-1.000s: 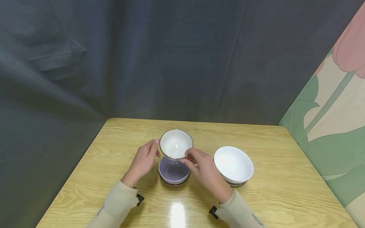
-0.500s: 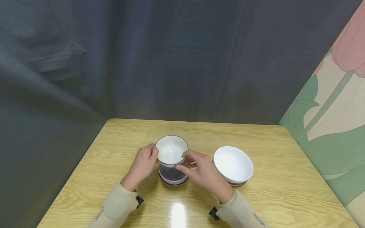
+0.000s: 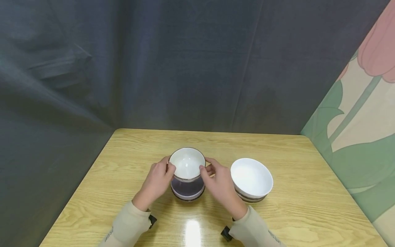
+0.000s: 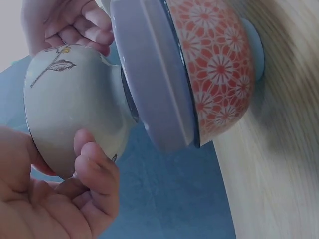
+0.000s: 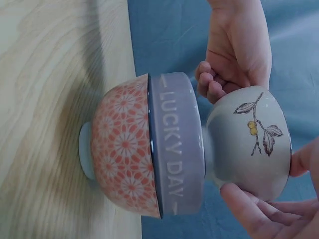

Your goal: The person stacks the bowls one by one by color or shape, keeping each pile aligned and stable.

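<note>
On the wooden table [image 3: 277, 219], a purple bowl [image 3: 187, 190] stood near the centre and served as the reference point. Its outer wall carried an orange floral pattern below a lilac band lettered "LUCKY DAY", as the right wrist view showed. Directly above this purple bowl, a pale bowl [image 3: 187, 163] with a dark rim was held upright, its foot at the purple bowl's mouth; whether the two touched could not be determined. The pale bowl's wall bore a painted sprig with leaves and yellow berries.

To the left of the purple bowl, the left hand [image 3: 157, 180] gripped the pale bowl, with the thumb at the rim and the fingers [image 4: 97, 169] curled against the wall. To the right of the purple bowl, the right hand [image 3: 217, 183] gripped the opposite side in the same manner, fingers curled round the wall. Both sleeves were beige.

Further right of the purple bowl, well clear of the right hand, a white bowl [image 3: 251, 178] sat on top of another bowl, of which only a banded lower edge showed. Behind the table hung a dark cloth [image 3: 154, 68].
</note>
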A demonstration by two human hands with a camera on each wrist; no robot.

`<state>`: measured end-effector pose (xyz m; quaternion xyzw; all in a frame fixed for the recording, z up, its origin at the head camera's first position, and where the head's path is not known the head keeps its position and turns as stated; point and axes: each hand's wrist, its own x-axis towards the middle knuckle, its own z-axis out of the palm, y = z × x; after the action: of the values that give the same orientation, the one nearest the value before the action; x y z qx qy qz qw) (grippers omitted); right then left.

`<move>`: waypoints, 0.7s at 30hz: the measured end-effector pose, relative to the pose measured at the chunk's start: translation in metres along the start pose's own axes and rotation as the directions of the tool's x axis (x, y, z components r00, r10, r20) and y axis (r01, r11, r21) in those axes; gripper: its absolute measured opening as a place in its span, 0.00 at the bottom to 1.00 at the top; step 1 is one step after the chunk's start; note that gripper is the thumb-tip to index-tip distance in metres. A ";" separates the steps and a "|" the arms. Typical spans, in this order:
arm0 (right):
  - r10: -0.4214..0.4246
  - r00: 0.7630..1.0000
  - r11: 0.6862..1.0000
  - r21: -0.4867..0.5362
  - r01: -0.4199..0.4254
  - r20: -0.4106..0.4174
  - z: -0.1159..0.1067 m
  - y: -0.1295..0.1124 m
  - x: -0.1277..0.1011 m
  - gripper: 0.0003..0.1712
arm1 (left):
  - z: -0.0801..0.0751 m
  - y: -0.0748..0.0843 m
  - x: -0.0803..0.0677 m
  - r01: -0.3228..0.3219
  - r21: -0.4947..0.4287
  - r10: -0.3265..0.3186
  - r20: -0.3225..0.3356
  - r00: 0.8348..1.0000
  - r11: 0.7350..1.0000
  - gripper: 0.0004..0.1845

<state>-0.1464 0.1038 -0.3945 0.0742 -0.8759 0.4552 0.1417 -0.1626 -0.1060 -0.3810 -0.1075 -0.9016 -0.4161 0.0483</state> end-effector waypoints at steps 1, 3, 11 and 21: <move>-0.003 1.000 1.000 0.000 0.003 -0.011 0.001 0.000 0.001 0.21 | 0.000 0.000 0.000 0.003 -0.003 -0.003 0.005 1.000 1.000 0.14; -0.020 0.999 1.000 -0.008 0.019 -0.035 0.002 0.001 0.002 0.19 | 0.002 -0.001 -0.001 0.008 0.006 -0.008 0.007 1.000 1.000 0.15; -0.057 0.996 0.996 -0.071 0.053 -0.066 0.005 0.005 0.005 0.14 | 0.007 -0.006 -0.005 -0.012 0.059 0.012 0.002 1.000 0.998 0.13; -0.100 0.994 0.989 -0.110 0.095 -0.040 0.007 0.012 0.007 0.10 | 0.006 -0.011 -0.009 0.002 0.029 -0.004 0.060 0.998 1.000 0.10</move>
<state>-0.1580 0.1053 -0.4055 0.0987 -0.8912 0.4012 0.1872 -0.1561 -0.1099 -0.3946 -0.1177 -0.9089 -0.3995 0.0222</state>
